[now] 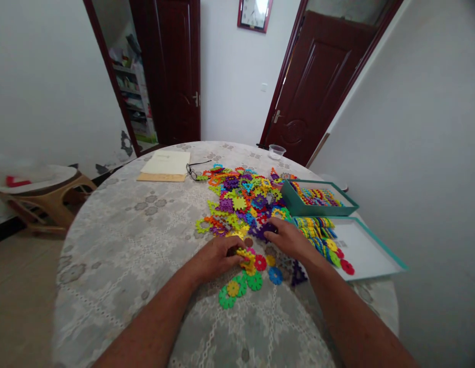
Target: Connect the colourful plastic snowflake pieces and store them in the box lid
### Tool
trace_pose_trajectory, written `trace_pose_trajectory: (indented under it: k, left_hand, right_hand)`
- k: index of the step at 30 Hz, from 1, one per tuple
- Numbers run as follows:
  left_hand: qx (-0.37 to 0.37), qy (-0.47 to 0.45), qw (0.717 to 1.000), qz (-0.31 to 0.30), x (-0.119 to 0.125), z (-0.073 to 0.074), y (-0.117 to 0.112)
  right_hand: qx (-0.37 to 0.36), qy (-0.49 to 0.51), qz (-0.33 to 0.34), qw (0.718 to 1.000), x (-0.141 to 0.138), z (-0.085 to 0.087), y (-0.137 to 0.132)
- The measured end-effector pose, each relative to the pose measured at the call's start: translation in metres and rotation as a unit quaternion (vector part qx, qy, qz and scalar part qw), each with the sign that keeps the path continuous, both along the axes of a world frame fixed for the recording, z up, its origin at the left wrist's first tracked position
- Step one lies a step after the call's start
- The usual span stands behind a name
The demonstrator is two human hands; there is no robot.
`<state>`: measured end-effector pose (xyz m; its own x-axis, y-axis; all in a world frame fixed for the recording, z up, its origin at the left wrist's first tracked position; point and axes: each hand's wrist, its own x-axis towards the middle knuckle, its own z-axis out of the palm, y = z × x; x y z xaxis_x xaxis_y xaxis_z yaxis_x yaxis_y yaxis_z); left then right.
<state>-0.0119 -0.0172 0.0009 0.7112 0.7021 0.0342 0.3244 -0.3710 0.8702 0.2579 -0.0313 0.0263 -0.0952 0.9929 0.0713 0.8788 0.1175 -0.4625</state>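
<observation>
My left hand is closed around some yellow gear-shaped plastic pieces at the near edge of a colourful pile. My right hand grips a dark purple toothed piece at the pile's right side. The pile of gear pieces spreads beyond both hands in many colours. Between my forearms lie several loose discs, among them a green gear, a red disc and a blue disc. A dark purple triangle rests beside my right wrist.
To the right stand a teal box with rows of pieces and its white-bottomed lid, also holding rows. Eyeglasses and a paper pad lie at the back left. A clear plastic bowl sits near the far edge.
</observation>
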Motion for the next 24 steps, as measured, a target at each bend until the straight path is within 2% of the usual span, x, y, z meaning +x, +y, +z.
trace_pose_trajectory:
  k: [3, 5, 10, 16, 19, 24]
  left_hand:
    - [-0.053, 0.0, 0.997, -0.052, -0.004, 0.002, -0.001]
    - [-0.075, 0.0, 0.994, -0.084, -0.007, 0.005, -0.002]
    - [-0.135, 0.004, 0.983, -0.128, -0.012, 0.007, -0.003]
    - [-0.121, 0.028, 0.985, -0.118, -0.013, 0.004, -0.002]
    - [-0.121, 0.034, 0.984, -0.126, -0.013, 0.004, -0.001]
    - [-0.112, 0.026, 0.984, -0.133, -0.012, 0.005, -0.001]
  right_hand:
    - [-0.008, 0.097, 0.071, 0.993, -0.016, 0.009, -0.002]
    - [-0.009, 0.132, 0.087, 0.987, -0.029, 0.011, 0.002]
    - [0.02, 0.135, 0.011, 0.991, -0.062, -0.001, 0.029]
    - [-0.015, 0.024, -0.046, 0.999, -0.091, -0.015, 0.054]
    - [-0.006, 0.002, -0.082, 0.997, -0.095, -0.02, 0.058]
    - [-0.001, 0.058, -0.087, 0.995, -0.081, -0.028, 0.051]
